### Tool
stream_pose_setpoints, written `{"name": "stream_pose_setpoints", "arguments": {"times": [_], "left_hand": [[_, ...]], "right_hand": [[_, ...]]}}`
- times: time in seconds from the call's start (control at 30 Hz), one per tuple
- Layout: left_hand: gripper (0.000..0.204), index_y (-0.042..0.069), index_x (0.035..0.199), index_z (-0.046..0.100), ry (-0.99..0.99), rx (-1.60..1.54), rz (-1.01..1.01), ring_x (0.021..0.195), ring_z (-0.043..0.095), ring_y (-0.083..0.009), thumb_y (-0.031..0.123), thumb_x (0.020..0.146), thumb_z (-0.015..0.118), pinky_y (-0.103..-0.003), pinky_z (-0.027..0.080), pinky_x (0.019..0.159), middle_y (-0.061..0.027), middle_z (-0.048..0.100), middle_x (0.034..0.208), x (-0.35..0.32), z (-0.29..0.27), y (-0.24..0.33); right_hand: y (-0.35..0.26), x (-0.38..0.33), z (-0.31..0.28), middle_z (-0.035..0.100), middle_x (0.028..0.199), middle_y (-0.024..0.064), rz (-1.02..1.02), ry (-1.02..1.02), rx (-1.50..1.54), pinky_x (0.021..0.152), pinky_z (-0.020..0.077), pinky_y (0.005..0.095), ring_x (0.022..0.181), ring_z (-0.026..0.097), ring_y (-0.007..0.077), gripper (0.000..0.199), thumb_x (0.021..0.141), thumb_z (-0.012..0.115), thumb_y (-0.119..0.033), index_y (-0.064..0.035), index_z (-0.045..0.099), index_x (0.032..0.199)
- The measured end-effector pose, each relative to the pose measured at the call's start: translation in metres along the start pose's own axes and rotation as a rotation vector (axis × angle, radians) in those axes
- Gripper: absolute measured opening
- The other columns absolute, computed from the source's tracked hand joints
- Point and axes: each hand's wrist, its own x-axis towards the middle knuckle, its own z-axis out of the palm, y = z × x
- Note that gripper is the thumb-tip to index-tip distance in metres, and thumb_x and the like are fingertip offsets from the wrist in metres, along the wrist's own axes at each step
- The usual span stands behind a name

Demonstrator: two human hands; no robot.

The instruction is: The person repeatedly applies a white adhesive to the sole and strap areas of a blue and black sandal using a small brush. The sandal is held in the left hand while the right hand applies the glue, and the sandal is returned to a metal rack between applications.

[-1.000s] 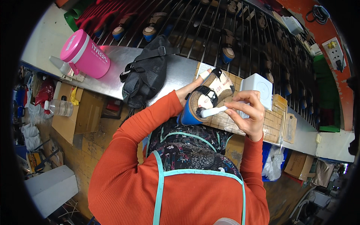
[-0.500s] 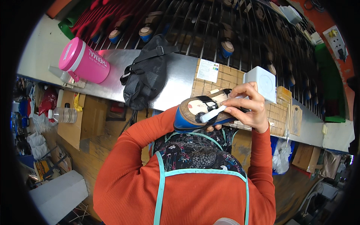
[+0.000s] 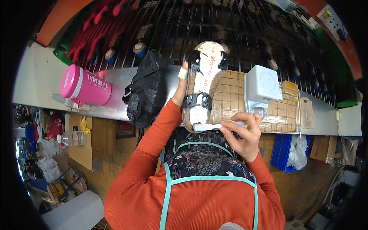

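A sandal (image 3: 203,80) stands nearly upright before me, toe end far, its pale underside with red markings facing up. Black straps wrap over the edges of this underside, and a brown cork-like rim runs around it. My left hand (image 3: 181,88) grips the sandal along its left side; a pale wrap covers one finger end, and the other fingers are hidden behind. In my right hand (image 3: 247,136), a white toothbrush-like brush (image 3: 210,127) is pinched by the handle. Its head touches the near end of the underside.
Right of the sandal, a white box-shaped dispenser (image 3: 261,84) stands on a taped cardboard sheet (image 3: 230,99). A black mesh bag (image 3: 147,90) and pink thermal jug (image 3: 88,85) occupy the metal ledge at left. Beyond runs a rod rack (image 3: 168,42) carrying several shoes.
The sandal has turned from lying sideways to upright, now showing its underside. My right hand with the brush has moved lower and nearer to me, to the sandal's near end.
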Motion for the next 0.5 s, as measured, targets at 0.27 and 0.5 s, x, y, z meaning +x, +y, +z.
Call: {"name": "stream_pose_setpoints", "arguments": {"times": [0.27, 0.5], "left_hand": [[0.105, 0.001, 0.142, 0.036, -0.052, 0.179, -0.007, 0.121, 0.055, -0.0245, 0.081, 0.076, 0.05, -0.036, 0.047, 0.101, -0.0175, 0.05, 0.136, -0.009, 0.021, -0.01], [0.096, 0.002, 0.143, 0.035, -0.142, -0.179, -0.289, 0.115, 0.056, -0.0286, 0.076, 0.084, 0.043, -0.039, 0.049, 0.095, -0.0205, 0.051, 0.132, -0.021, 0.012, -0.017]], "right_hand": [[0.05, 0.061, -0.004, 0.061, 0.094, 0.0008, 0.181, 0.35, -0.295, 0.075, 0.0265, 0.0325, 0.065, 0.05, 0.0106, 0.015, 0.075, 0.078, -0.019, -0.0153, 0.076, 0.09], [0.026, 0.041, -0.02, 0.062, 0.092, -0.0002, 0.069, 0.099, -0.28, 0.075, 0.0257, 0.0315, 0.064, 0.05, 0.0099, 0.014, 0.073, 0.079, -0.019, -0.0159, 0.076, 0.087]]}}
